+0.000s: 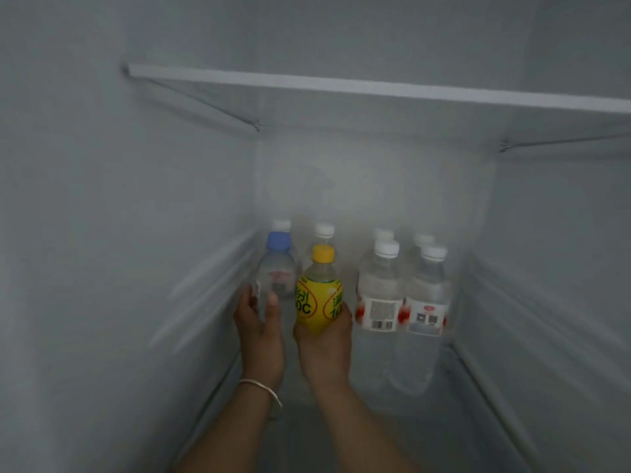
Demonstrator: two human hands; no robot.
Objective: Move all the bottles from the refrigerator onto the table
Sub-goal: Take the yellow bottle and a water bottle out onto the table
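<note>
Both my arms reach into the refrigerator. My left hand (259, 331) wraps the lower part of a clear bottle with a blue cap (277, 268). My right hand (324, 346) grips the base of a yellow-labelled bottle with a yellow cap (319, 291). Two clear white-capped bottles with white labels, one (379, 291) and another (428, 298), stand to the right of my hands. Behind them, white caps of further bottles (324, 230) show, their bodies mostly hidden. The table is out of view.
A glass shelf with a white front edge (375, 88) spans the compartment above the bottles. The left wall (119, 233) and right wall (563, 250) close in the space. A bracelet (263, 387) sits on my left wrist.
</note>
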